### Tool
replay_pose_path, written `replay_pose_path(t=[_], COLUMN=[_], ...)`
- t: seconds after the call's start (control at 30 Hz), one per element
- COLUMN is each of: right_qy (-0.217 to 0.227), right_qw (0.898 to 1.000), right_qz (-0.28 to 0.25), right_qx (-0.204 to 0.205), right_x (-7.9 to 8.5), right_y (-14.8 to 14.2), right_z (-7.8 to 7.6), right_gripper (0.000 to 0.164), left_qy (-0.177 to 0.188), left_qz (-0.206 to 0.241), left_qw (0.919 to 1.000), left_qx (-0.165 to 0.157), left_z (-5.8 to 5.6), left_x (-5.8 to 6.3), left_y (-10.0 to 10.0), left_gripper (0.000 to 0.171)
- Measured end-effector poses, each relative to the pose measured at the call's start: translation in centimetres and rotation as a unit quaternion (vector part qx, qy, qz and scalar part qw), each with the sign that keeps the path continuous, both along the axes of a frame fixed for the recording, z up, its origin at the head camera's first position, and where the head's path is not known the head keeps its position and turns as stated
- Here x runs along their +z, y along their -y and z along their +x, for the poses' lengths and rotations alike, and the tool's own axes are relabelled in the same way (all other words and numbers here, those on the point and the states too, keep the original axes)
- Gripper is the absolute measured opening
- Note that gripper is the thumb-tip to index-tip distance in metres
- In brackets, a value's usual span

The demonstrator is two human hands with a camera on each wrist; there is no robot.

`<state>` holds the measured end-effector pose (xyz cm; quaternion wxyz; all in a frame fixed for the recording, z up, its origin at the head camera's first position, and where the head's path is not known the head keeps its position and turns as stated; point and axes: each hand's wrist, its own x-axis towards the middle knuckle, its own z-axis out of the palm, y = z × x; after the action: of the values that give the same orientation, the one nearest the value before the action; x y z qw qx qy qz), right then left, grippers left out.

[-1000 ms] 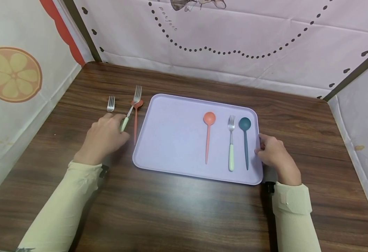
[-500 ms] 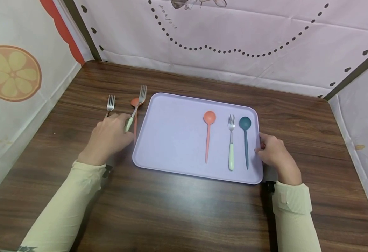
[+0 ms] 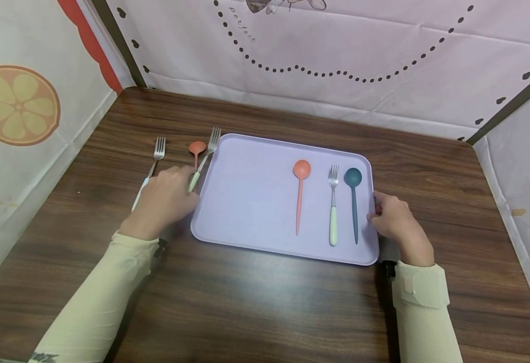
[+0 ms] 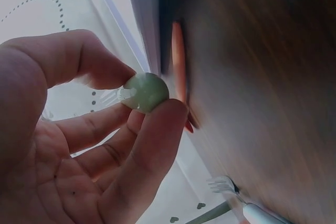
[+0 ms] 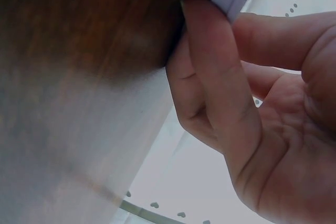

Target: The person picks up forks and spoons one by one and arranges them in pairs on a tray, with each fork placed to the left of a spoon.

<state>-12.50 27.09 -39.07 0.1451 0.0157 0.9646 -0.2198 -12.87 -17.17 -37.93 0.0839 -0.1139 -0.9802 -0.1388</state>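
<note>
And the green-handled fork slides right, from across the orange spoon to the tray's left rim, tines by its far corner, handle outside; whether they touch, I can't tell. It's closer to the tray, but not yet lying on it, I'd judge. The white-handled fork comes into view, left on the table. The left hand reaches far, thumb and fingers pinching the handle; the right, fingers bent, grips the tray's right edge.
</note>
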Motion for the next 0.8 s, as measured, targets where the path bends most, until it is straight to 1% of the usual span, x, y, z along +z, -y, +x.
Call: replay_pose_path(t=[0.17,0.33,0.5,0.67,0.8], right_qy=[0.002,0.004,0.009,0.011,0.01], right_qw=[1.0,1.0,1.0,1.0,1.0], right_qz=[-0.002,-0.003,-0.001,0.0,-0.002], right_qx=[-0.002,-0.004,-0.005,-0.006,-0.01], right_x=[0.1,0.0,0.0,0.1,0.1], right_y=[0.0,0.0,0.0,0.0,0.1], right_z=[0.0,0.0,0.0,0.0,0.0], right_gripper=[0.058,0.058,0.059,0.059,0.059], left_qy=[0.033,0.064,0.071,0.081,0.082], left_qz=[0.0,-0.003,-0.002,-0.006,-0.01], left_qw=[0.9995,0.9979,0.9974,0.9967,0.9966], left_qx=[0.002,0.01,0.007,0.007,-0.003], left_z=[0.0,0.1,0.3,0.4,0.4], left_x=[0.1,0.2,0.2,0.1,0.0], left_y=[-0.5,-1.0,-1.4,-1.9,-2.2], left_gripper=[0.043,0.049,0.05,0.044,0.036])
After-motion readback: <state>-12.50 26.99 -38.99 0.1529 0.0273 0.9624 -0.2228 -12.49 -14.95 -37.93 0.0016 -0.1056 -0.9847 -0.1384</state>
